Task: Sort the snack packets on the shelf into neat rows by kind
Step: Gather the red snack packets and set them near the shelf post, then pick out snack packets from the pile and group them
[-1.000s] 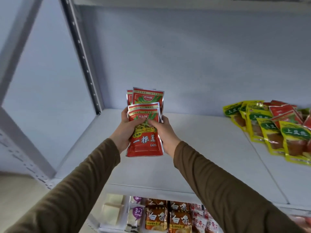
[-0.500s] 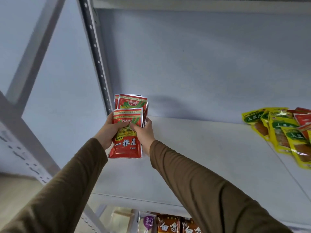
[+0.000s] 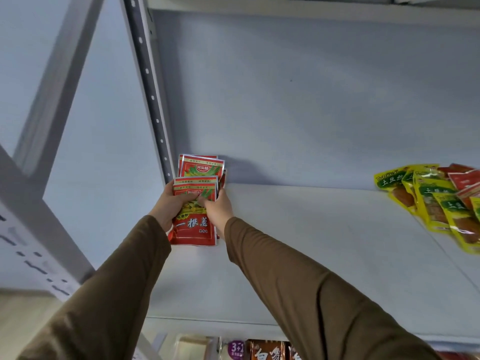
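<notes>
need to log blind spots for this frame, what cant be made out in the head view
- Red packets: exact count unclear; they overlap, and the left hand and right hand cover their middle.
- Yellow packets: pile cut off by the right edge.
- Lower shelf goods: cropped by the bottom edge and hidden by the white shelf.
- Small print on the packets: too small to read.

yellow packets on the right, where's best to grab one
Take a yellow packet by its near bottom edge, coming from the front of the shelf. They lie flat and fanned, overlapping, tops towards the back wall, so the lower edges are the free part.
</notes>
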